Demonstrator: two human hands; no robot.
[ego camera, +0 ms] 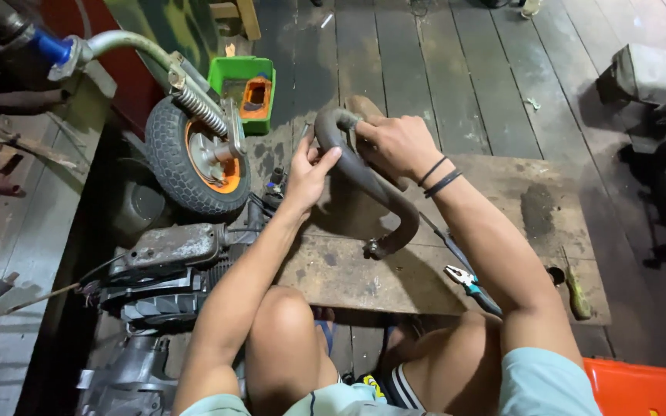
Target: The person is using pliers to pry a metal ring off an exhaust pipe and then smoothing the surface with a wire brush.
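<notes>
Both hands grip a curved dark exhaust pipe [371, 189] above a low wooden board [502, 254] lying on the plank floor [425, 77]. At the far left a small wheel [198, 158] with a knobbly tyre and orange hub stands upright beside a coil spring [200, 110], and below it a dark engine block [167, 273] rests on the floor. Behind the wheel sits a green plastic tray [234, 73] with an orange part inside. Next comes the left hand [307, 173], its thumb and fingers closed around the pipe just under its upper bend. That bend curls over at the top, and the pipe runs down and to the right, ending in a flange close to the board. Over the top of the bend, the right hand [398, 142] is clenched on the pipe, two dark bands around its wrist. Further right, pliers [468, 283] with blue handles lie on the board near the person's right knee. A yellow-green tool [576, 293] lies at the board's right edge, and an orange bin [641, 389] shows at the lower right corner.
</notes>
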